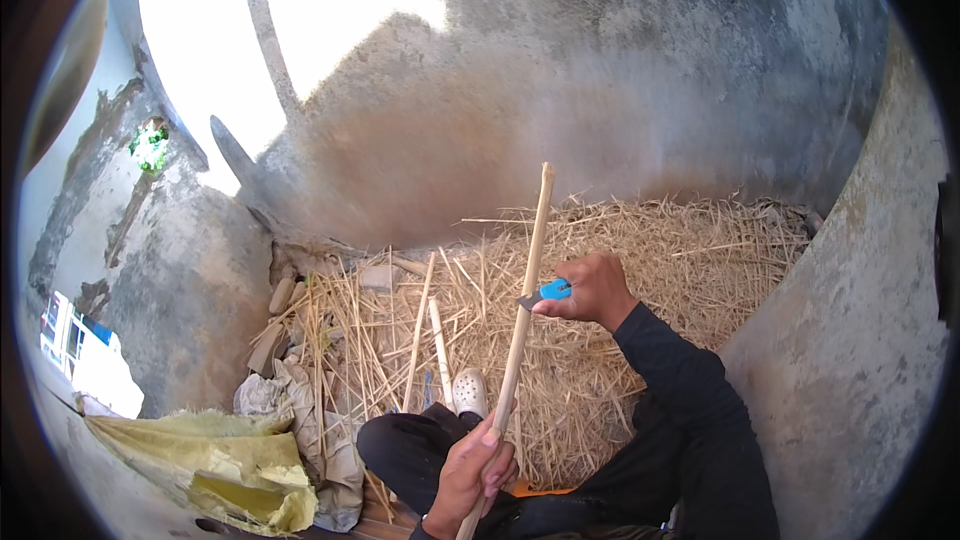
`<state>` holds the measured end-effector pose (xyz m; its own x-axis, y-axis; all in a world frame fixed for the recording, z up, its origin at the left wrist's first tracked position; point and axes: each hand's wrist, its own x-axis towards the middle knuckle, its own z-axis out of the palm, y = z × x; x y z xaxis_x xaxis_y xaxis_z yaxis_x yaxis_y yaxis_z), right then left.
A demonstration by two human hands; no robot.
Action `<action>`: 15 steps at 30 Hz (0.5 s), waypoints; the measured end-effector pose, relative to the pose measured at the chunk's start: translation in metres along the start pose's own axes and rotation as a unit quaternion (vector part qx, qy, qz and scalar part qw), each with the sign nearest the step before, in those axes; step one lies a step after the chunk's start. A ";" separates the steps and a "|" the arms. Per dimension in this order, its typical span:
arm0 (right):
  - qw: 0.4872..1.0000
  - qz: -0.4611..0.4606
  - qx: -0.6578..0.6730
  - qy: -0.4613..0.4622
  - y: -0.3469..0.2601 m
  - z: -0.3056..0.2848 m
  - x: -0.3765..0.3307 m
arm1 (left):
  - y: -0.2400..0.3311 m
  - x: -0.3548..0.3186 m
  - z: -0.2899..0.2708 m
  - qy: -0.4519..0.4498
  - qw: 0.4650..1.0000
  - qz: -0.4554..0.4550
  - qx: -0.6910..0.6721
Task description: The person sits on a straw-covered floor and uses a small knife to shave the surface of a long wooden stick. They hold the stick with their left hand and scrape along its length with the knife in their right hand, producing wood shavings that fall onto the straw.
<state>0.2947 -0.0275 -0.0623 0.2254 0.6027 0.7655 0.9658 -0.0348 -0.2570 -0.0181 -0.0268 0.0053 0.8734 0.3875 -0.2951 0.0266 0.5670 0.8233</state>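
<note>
A long pale stick point(520, 335), perhaps bamboo or peeled wood, slants up and away from my lap. Near its lower end my left hand point(473, 472) is closed around it. My right hand point(592, 290) grips a utility knife point(553, 290) with a blue handle. The knife's dark blade lies against the stick, a little above its middle. Most of the handle is hidden inside my right fist.
Straw-like shavings point(690, 260) cover the ground up to the concrete wall point(600, 80). Two pale sticks point(440, 350) stand by my shoe point(469, 392). A yellowish sack point(230, 455) lies at the lower left, beside crumpled greyish sacking point(335, 470). Another wall point(850, 270) rises close on the right.
</note>
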 end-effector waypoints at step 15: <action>0.929 0.366 -0.023 -0.040 0.130 -0.017 -0.012 | -0.016 -0.014 0.006 -0.050 0.996 -0.020 -0.071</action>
<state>0.4196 -0.0532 -0.0951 0.8159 0.4617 0.3481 0.5620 -0.4920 -0.6649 -0.0279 -0.0450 -0.0007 0.9171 0.2923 -0.2710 -0.0006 0.6810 0.7323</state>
